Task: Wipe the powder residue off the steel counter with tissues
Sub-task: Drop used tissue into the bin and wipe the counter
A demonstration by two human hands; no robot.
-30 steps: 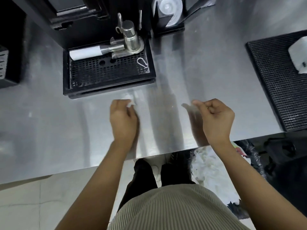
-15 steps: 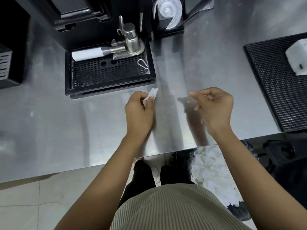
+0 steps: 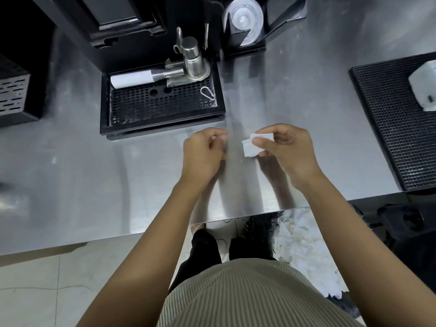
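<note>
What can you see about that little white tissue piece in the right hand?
The small white piece of tissue looks soft, thin and papery, folded into a rough, slightly crumpled rectangle. The right hand pinches it between thumb and fingers, hiding its right part; its left part sticks out free. It is over the shiny steel counter; whether it touches the steel cannot be told.

The bench [image 3: 94, 173] is brushed steel grey. The tissue [image 3: 251, 147] is white. The tray [image 3: 160, 107] is black with a grid of round holes; the mat [image 3: 396, 128] is black honeycomb mesh. The shirt [image 3: 236, 296] is beige with fine ribbed stripes, the trousers [image 3: 203, 251] are black, and the floor [image 3: 35, 291] is pale tile.
</note>
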